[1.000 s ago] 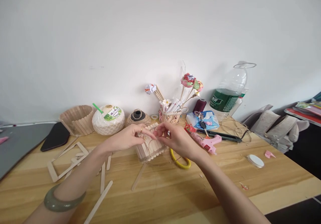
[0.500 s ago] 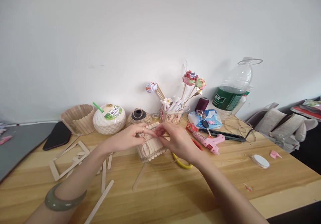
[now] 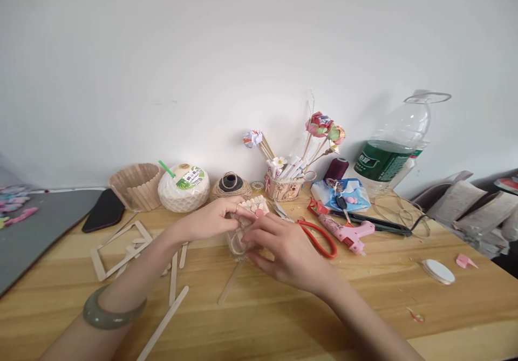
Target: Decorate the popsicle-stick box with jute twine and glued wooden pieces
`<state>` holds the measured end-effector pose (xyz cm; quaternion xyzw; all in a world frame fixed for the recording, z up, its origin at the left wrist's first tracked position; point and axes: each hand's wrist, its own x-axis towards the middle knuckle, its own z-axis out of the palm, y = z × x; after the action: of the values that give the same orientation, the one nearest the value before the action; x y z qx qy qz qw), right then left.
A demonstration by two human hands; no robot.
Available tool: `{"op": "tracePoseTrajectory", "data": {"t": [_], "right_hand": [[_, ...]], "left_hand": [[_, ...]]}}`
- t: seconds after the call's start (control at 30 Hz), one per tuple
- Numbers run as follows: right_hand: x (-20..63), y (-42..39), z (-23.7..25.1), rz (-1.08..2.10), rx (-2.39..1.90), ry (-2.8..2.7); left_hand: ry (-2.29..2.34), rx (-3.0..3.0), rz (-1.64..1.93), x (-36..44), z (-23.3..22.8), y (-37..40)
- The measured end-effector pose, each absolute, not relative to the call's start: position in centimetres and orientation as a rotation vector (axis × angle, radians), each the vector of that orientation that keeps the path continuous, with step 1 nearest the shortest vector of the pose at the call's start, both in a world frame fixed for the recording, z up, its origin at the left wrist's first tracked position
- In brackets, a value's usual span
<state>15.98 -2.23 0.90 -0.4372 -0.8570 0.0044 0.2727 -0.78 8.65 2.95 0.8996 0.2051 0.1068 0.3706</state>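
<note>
A small pot clad in craft sticks [image 3: 253,209], bound with thin twine, stands at the middle of the wooden table [image 3: 364,291]. My left hand [image 3: 210,218], with a ring and a green bangle on the wrist, pinches its upper rim from the left. My right hand [image 3: 279,250] wraps over its front and right side, hiding most of it. Loose craft sticks [image 3: 174,277] lie to the left of my hands. Red-handled scissors [image 3: 319,237] lie just right of my right hand.
Along the wall stand a stick-built basket [image 3: 137,185], a white coconut drink [image 3: 183,187], a twine ball [image 3: 230,185], a cup of paper flowers [image 3: 285,185] and a plastic bottle [image 3: 390,153]. A pink glue gun [image 3: 343,231], a stick frame [image 3: 119,250] and a black phone [image 3: 106,210] lie nearby.
My right hand dropped from pinching twine at the pot's rim to cupping its front. The view has shifted, and the red scissors show where a yellow loop lay under my wrist.
</note>
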Motion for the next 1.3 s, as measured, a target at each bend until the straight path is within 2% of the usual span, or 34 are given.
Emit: {"op": "tracePoseTrajectory", "data": {"t": [0.17,0.43,0.5,0.63,0.77,0.83,1.3], "right_hand": [[15.2,-2.1,0.1,0.029,-1.238,-2.252],[16.2,-2.1,1.4,0.690,-1.287,-1.616],[16.8,-1.9,1.6,0.752,-1.231,-1.454],[17.6,-1.4,1.1,0.545,-1.299,-1.307],[17.6,-1.2,0.0,0.029,-1.433,-1.540],[17.2,-1.3,-0.4,-0.134,-1.448,-1.685],[16.2,-1.6,-0.4,0.301,-1.257,-1.828]], "left_hand": [[0.493,2.312,0.295,-0.6,3.0,8.6],[0.401,2.177,0.327,-0.7,3.1,8.5],[0.438,2.131,0.321,-0.6,3.1,8.5],[0.479,2.112,0.345,-0.6,3.1,8.4],[0.515,2.129,0.365,-0.5,3.1,8.4],[0.506,2.120,0.367,-0.6,3.1,8.3],[0.552,2.103,0.375,-0.5,3.1,8.2]]}}
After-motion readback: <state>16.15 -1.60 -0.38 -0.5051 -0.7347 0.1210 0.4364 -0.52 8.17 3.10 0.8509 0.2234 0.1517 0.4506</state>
